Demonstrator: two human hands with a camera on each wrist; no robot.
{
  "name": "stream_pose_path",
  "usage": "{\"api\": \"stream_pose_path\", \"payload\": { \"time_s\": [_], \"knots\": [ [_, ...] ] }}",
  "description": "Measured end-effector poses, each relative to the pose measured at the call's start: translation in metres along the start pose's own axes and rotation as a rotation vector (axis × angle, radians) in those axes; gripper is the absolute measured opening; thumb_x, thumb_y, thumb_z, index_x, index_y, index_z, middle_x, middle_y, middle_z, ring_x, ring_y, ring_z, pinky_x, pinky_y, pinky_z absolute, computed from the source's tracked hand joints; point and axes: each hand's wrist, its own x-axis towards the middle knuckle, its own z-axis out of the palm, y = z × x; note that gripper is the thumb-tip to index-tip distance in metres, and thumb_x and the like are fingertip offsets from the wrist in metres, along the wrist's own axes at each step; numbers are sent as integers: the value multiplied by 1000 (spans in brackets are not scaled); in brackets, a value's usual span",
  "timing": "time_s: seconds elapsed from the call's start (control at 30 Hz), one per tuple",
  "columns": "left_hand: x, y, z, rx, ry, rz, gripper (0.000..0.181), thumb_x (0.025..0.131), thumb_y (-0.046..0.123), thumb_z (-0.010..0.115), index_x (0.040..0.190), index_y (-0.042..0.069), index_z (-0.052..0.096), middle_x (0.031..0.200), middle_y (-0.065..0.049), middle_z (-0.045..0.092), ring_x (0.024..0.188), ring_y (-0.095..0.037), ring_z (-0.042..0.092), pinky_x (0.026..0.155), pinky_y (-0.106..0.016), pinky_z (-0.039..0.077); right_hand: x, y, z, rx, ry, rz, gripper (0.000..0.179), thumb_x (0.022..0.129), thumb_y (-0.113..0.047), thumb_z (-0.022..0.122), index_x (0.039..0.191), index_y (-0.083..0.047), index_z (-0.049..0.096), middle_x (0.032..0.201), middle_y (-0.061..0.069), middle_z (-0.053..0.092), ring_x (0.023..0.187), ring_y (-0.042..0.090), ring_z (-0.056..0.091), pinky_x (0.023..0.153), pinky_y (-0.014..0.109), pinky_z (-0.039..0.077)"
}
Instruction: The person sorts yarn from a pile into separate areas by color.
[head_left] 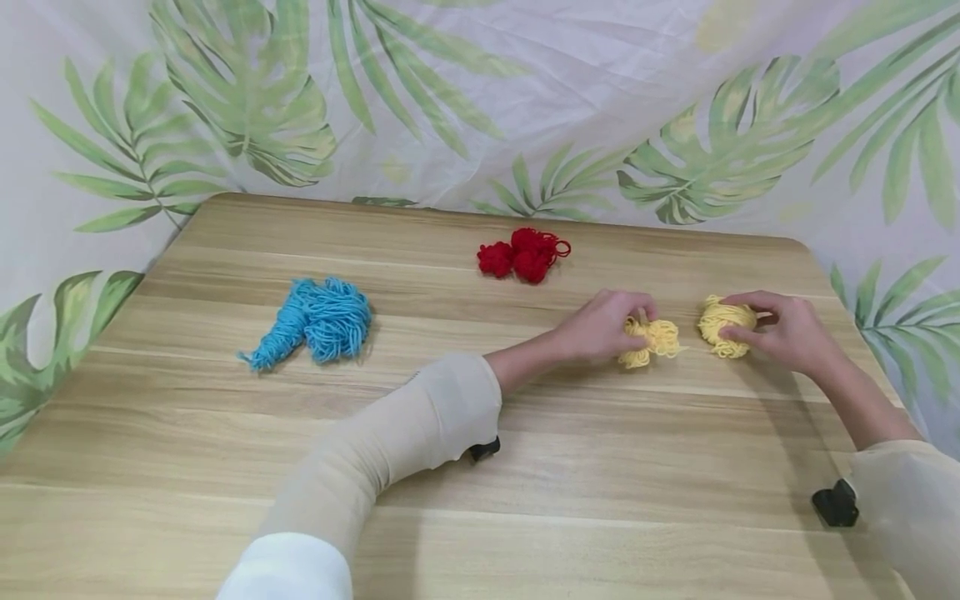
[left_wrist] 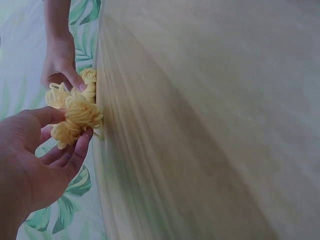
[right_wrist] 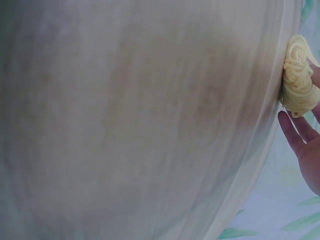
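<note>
Toward the right side of the wooden table, my left hand (head_left: 600,327) pinches a small yellow yarn bundle (head_left: 662,337) with several puffy loops. The left wrist view shows thumb and fingers on either side of that bundle (left_wrist: 82,112). A little to its right, my right hand (head_left: 797,333) holds a rounder yellow yarn skein (head_left: 723,327) between thumb and fingers. In the right wrist view this skein (right_wrist: 298,80) looks thick and oblong, and part of the hand (right_wrist: 311,155) is cut off by the frame edge. A narrow gap separates the two yellow pieces in the head view.
Red yarn bundles (head_left: 532,254) lie near the table's back edge. Blue yarn (head_left: 337,321), one twisted piece and one rounder skein, lies on the left. The wooden table (head_left: 600,483) meets a leaf-printed cloth (head_left: 480,100) behind it. Black devices (head_left: 836,504) sit at the wrists.
</note>
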Motion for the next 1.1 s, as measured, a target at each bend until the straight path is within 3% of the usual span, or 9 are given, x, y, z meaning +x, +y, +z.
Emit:
{"api": "stream_pose_path", "payload": {
  "time_s": [0.57, 0.87, 1.1],
  "knots": [
    [16, 0, 9, -46, 75, -71, 22, 93, 15, 79, 112, 7, 71, 109, -7, 71, 98, -11, 61, 81, -18, 45, 3, 5, 3, -1, 3, -13, 38, 78, 9, 86, 114, 9, 73, 113, 35, 69, 86, -19, 53, 69, 4, 48],
    [25, 6, 15, -57, 74, -77, 23, 93, 14, 80, 113, 7, 72, 111, -5, 71, 102, -11, 62, 82, -15, 44, 2, 1, 2, 10, 2, -21, 36, 80, 6, 84, 114, 9, 73, 113, 34, 70, 88, -21, 53, 70, 4, 49],
    [31, 9, 21, -86, 88, -116, 21, 93, 17, 81, 111, 10, 72, 103, 0, 67, 93, -7, 57, 77, -14, 43, 1, 2, 1, 11, 15, -18, 35, 80, 6, 85, 113, 8, 73, 111, 34, 69, 88, -20, 54, 70, 4, 49]
  ]
}}
